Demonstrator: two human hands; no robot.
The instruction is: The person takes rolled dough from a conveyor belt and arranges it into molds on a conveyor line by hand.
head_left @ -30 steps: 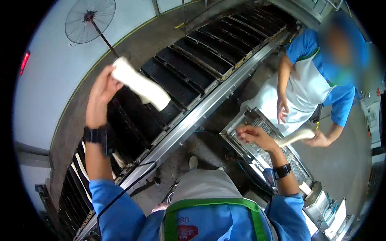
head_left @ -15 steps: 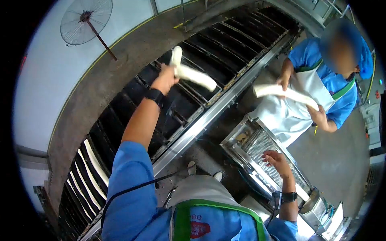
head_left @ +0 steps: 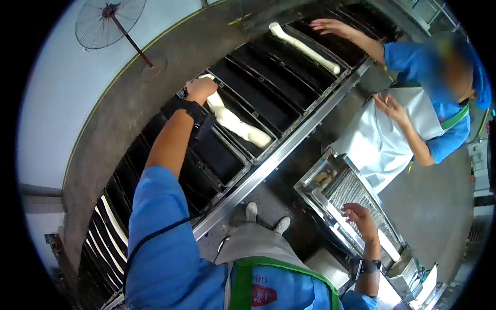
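My left hand [head_left: 202, 89] is closed round the upper end of a long white dough roll [head_left: 227, 120]. The roll lies bent along a black baking tin [head_left: 247, 150], its lower end near the tin's front edge. Over the metal mesh conveyor [head_left: 343, 188] my right hand [head_left: 360, 219] is held with its fingers loosely apart, nothing in it. Close below that hand, another piece of white dough [head_left: 388, 246] rests on the mesh.
Across from me a co-worker [head_left: 413, 98] in a blue shirt and pale apron holds both hands raised. A second dough roll [head_left: 305, 47] lies in a tin near that person. Several dough strips [head_left: 114, 219] fill tins at lower left. A metal rail [head_left: 243, 192] edges the tins; a fan [head_left: 109, 20] stands behind.
My left hand has lowered the dough roll into a tin, and the roll has stretched out lengthwise. The co-worker's roll has gone from their hands into a tin. My right hand hardly moved.
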